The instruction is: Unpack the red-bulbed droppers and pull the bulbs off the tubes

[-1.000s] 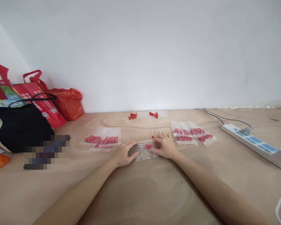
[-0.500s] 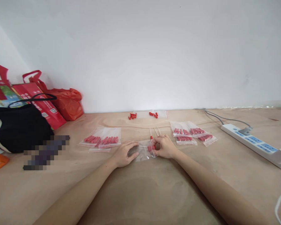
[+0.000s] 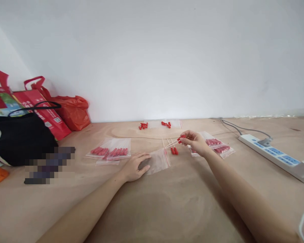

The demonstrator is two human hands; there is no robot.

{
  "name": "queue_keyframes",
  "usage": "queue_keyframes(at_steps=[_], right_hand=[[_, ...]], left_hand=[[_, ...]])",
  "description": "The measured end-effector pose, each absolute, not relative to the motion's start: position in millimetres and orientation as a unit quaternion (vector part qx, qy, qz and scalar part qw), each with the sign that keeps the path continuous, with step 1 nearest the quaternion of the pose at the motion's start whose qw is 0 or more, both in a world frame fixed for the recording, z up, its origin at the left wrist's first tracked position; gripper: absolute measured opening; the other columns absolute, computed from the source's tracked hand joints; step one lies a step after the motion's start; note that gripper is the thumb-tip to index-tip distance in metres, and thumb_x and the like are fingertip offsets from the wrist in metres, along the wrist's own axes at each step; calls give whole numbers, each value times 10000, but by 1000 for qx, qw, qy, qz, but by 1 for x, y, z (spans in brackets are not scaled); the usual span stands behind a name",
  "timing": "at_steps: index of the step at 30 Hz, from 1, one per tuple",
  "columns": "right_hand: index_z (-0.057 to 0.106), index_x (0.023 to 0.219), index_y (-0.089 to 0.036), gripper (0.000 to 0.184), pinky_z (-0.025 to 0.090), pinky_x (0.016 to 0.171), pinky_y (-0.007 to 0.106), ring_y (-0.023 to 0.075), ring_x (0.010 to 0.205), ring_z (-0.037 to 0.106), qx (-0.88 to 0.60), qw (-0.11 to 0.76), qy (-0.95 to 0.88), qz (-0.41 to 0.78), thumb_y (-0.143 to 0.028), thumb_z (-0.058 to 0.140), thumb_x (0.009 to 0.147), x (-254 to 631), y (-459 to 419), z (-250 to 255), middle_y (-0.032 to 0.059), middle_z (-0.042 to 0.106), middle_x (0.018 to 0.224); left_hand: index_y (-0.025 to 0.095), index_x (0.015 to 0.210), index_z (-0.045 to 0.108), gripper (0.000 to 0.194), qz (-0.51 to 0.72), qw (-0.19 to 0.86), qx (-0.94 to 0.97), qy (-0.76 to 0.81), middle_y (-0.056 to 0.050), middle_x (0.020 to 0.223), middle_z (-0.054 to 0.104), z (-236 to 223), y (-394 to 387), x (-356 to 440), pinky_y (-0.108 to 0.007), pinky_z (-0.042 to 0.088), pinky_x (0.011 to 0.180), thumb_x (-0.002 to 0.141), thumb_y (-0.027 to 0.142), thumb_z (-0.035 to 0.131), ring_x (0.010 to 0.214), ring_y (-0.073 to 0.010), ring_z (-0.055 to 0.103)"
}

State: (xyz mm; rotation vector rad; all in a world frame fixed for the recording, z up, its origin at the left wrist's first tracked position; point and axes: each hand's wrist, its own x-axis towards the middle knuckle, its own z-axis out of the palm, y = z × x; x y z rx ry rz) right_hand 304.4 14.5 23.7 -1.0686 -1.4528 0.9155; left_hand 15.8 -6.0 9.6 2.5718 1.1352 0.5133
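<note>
My right hand (image 3: 194, 141) pinches the red ends of a few thin white sticks (image 3: 181, 139) above the table. Their pale tips point left toward the mouth of a clear zip bag (image 3: 158, 162); whether they touch it I cannot tell. My left hand (image 3: 136, 167) holds the bag down on the table, its thumb and fingers at the bag's left side. Just right of the bag's mouth, red-ended sticks (image 3: 174, 151) lie on the wood. Behind my right hand is a group of filled zip bags (image 3: 212, 142), partly hidden by the hand.
More filled zip bags (image 3: 119, 151) lie on the left. Loose red pieces (image 3: 143, 126) and a flat clear bag (image 3: 177, 124) are near the wall. A power strip (image 3: 276, 155) with a grey cable stands right; carrier bags (image 3: 72, 113) and a black bag (image 3: 22, 138) stand left.
My right hand has moved up and right from the bag's mouth, carrying the red-ended sticks. Red ends lying beside the bag have come into view. My left hand stays in place.
</note>
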Motion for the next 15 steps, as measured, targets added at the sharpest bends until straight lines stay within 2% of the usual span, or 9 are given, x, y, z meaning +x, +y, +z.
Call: queue_keyframes(at_steps=[3, 6, 8, 11, 15], right_hand=[[522, 821, -174, 364, 460, 560, 262, 143, 657, 595, -463, 601, -568, 320, -451, 642, 618, 313, 21, 26, 32, 625, 711], [525, 846, -178, 331, 480, 630, 297, 156, 699, 602, -489, 627, -565, 221, -439, 609, 660, 310, 24, 18, 48, 635, 752], [538, 847, -181, 256, 477, 668, 311, 155, 703, 598, -512, 601, -598, 137, -398, 560, 714, 305, 24, 9, 54, 637, 781], [552, 854, -191, 160, 462, 694, 319, 162, 733, 586, -524, 518, -676, 21, -298, 450, 793, 298, 21, -5, 61, 632, 822], [555, 861, -202, 161, 448, 740, 318, 177, 815, 573, -503, 457, -733, -17, -193, 411, 789, 293, 17, -18, 61, 624, 854]], left_hand=[[248, 1109, 539, 348, 163, 125, 896, 393, -49, 1216, 499, 10, -6, 16, -381, 336, 960, 767, 280, 479, 1126, -208, 438], [257, 1091, 551, 330, 151, 106, 899, 397, -52, 1208, 493, 11, -6, 17, -405, 333, 956, 771, 283, 476, 1113, -221, 440], [252, 1071, 557, 315, 148, 100, 899, 399, -54, 1201, 490, 12, -6, 18, -405, 341, 948, 767, 283, 482, 1102, -222, 444], [227, 1005, 573, 257, 161, 101, 892, 409, -61, 1184, 493, 13, -5, 21, -381, 364, 927, 783, 302, 468, 1079, -212, 461], [203, 907, 571, 197, 196, 110, 876, 426, -49, 1034, 571, 14, -1, 25, -345, 405, 861, 809, 305, 435, 966, -187, 522]])
